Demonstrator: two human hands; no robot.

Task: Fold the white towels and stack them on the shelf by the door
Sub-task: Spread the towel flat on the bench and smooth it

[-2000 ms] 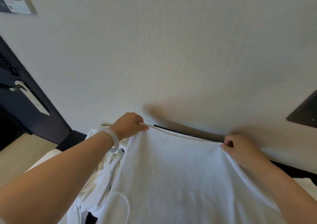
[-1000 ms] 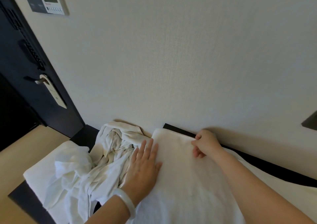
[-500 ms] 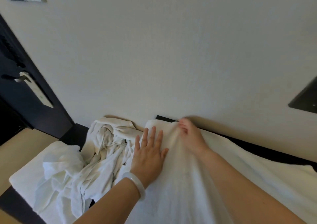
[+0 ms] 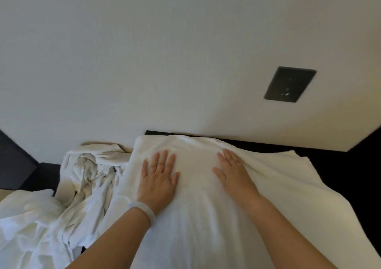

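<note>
Right hand (image 4: 233,176) has let go of the towel edge and lies flat beside left hand (image 4: 157,182). Two hands, fingers straight, gripping nothing, press one towel (image 4: 195,223) on dark shelf (image 4: 338,171) against the wall. One crumpled heap (image 4: 86,176) to its left.

towel (image 4: 195,217) lies on the shelf (image 4: 340,165), its far edge by the wall (image 4: 185,52) | left hand (image 4: 157,183) and right hand (image 4: 234,172) lie flat on the towel, side by side | heap of cloth (image 4: 86,176) lies left of the towel | wall plate (image 4: 289,84) sits on the wall, up and right
</note>
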